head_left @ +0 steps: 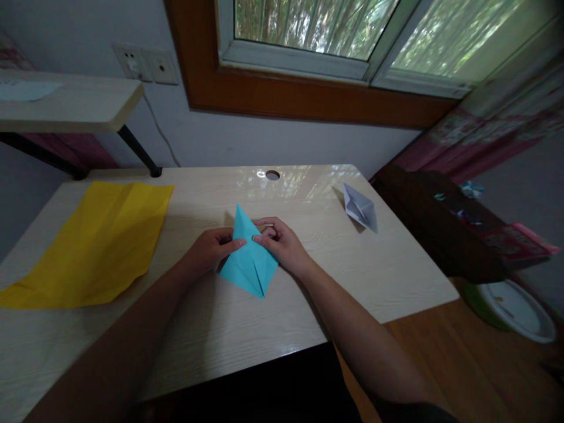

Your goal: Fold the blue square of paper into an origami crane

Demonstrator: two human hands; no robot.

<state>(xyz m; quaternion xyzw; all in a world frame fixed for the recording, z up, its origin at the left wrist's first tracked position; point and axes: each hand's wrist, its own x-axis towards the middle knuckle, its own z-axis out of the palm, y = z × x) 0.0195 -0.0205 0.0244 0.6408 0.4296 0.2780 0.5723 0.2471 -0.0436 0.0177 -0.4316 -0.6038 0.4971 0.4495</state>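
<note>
holding blue paper (249,258), yellow sheet (108,244), white origami (359,207)

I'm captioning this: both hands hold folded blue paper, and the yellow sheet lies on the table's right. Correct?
No: the head view shows the yellow sheet on the left of the table. The left hand and right hand hold folded blue paper.

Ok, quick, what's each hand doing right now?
Left hand: closed, holding the folded light-blue paper by its left side.
Right hand: closed, holding the same paper by its right side.
</note>
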